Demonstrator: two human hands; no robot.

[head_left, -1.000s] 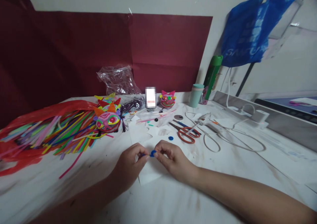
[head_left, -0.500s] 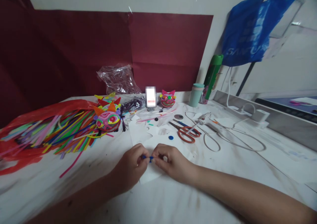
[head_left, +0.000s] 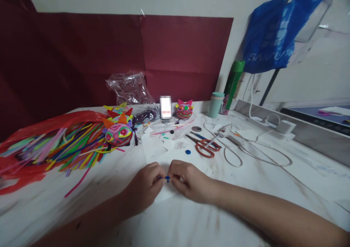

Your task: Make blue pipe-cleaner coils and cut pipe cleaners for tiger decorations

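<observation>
A small dark blue piece [head_left: 167,179] is pinched between the fingertips of both hands, low in the middle of the head view. My left hand [head_left: 147,183] is closed on its left end, and my right hand [head_left: 188,179] is closed on its right end. The hands nearly touch, just above a white paper sheet [head_left: 164,195]. A round blue disc [head_left: 187,152] lies on the paper beyond my right hand. Behind that disc, to the right, are scissors with orange handles [head_left: 205,148].
Colourful strips [head_left: 79,145] on a red plastic bag and a decorated animal head [head_left: 119,133] are at the left. A second such head [head_left: 184,109] stands at the back, near a green cup [head_left: 216,105]. A glue gun [head_left: 225,130] and looping cables lie at the right.
Both hands have shifted slightly down, and the blue piece between their fingertips is turned a little differently. The whole view has moved slightly.
</observation>
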